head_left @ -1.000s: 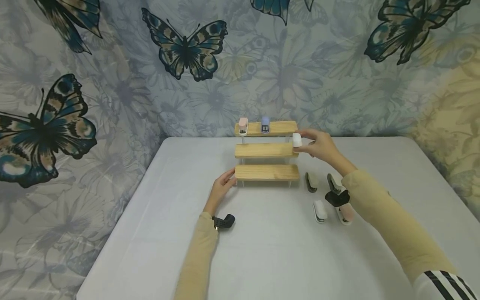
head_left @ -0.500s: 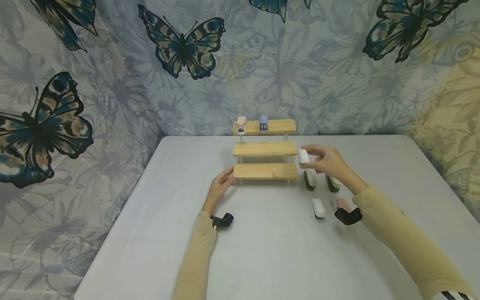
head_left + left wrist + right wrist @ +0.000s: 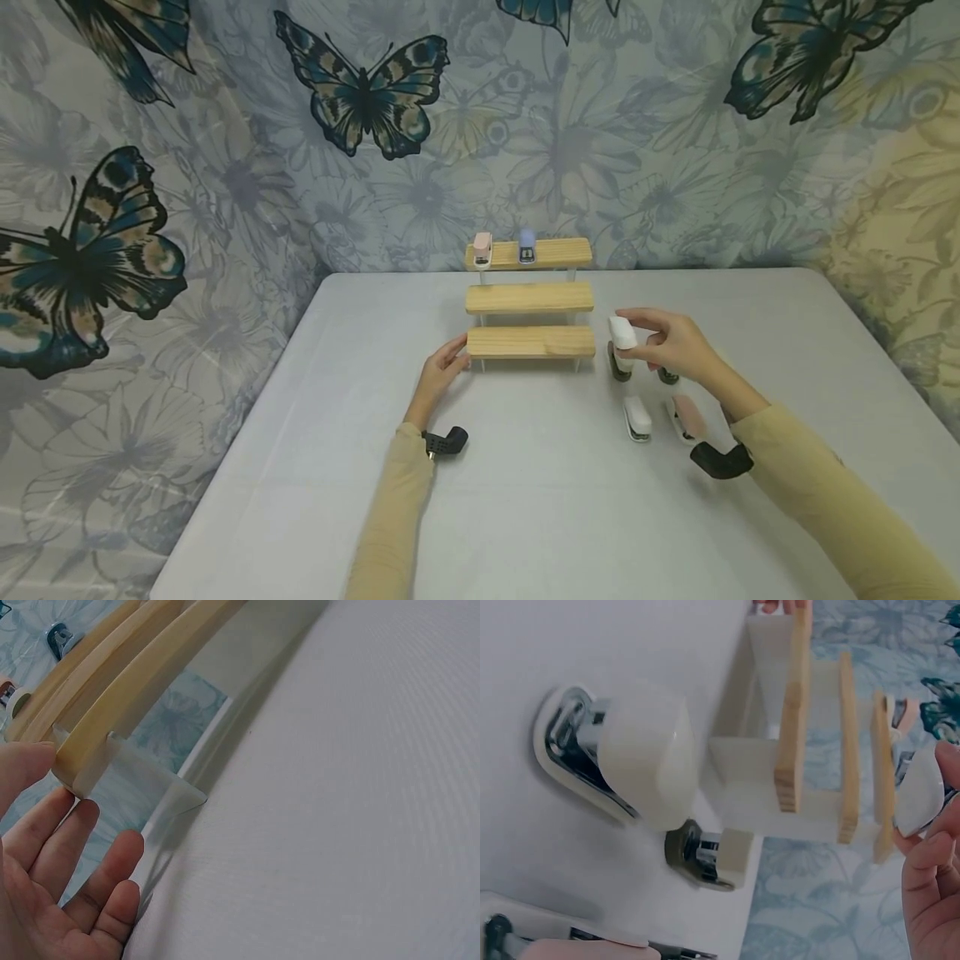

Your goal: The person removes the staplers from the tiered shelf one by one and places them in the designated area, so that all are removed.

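Note:
A wooden three-tier display shelf [image 3: 530, 342] with clear supports stands towards the back of the table. My left hand [image 3: 441, 371] holds the left end of its lowest board, thumb and fingertips around the board's end [image 3: 75, 761] in the left wrist view. My right hand [image 3: 670, 340] pinches a white stapler [image 3: 621, 332] in the air, right of the shelf; the right wrist view also shows this white stapler [image 3: 921, 793] between thumb and fingers. Below it, a dark-based stapler [image 3: 619, 367] with a cream top stands on the table, partly hidden.
A pink stapler [image 3: 482, 248] and a blue stapler [image 3: 527, 247] stand on the top board. On the table at right lie another white stapler [image 3: 637, 418], a pink-topped stapler [image 3: 687, 417] and a dark-based stapler [image 3: 668, 376] mostly behind my hand. A butterfly-patterned wall covering [image 3: 405, 208] rises behind.
My right hand has moved away from the shelf's right side, to the right and nearer me, carrying the white stapler. The left hand stays at the shelf's end.

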Action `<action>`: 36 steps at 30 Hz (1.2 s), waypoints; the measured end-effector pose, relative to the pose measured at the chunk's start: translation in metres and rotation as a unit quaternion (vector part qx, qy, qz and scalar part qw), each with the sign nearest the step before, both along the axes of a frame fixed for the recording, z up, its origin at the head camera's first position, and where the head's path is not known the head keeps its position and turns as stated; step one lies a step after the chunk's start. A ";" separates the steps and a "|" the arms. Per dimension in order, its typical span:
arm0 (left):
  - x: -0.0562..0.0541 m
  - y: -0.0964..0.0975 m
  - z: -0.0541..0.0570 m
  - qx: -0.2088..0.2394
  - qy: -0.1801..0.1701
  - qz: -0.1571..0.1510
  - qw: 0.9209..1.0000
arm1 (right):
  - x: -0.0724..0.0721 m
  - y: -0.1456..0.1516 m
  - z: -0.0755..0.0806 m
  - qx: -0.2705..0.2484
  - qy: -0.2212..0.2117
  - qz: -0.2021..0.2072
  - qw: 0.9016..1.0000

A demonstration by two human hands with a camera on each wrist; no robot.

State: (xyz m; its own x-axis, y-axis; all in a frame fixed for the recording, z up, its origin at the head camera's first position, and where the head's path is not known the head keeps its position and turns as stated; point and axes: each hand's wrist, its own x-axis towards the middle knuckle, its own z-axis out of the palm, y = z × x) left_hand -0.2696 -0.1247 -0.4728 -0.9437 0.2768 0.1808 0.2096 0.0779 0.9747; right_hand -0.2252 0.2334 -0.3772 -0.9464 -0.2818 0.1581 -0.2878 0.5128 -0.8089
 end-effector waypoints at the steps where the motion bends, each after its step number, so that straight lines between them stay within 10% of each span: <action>1: 0.000 0.001 0.000 -0.001 -0.001 0.001 1.000 | 0.006 0.000 0.004 -0.008 0.002 0.005 1.000; 36: 0.003 0.002 0.001 -0.031 -0.002 0.026 0.999 | 0.096 0.008 -0.061 -0.090 -0.044 0.001 0.995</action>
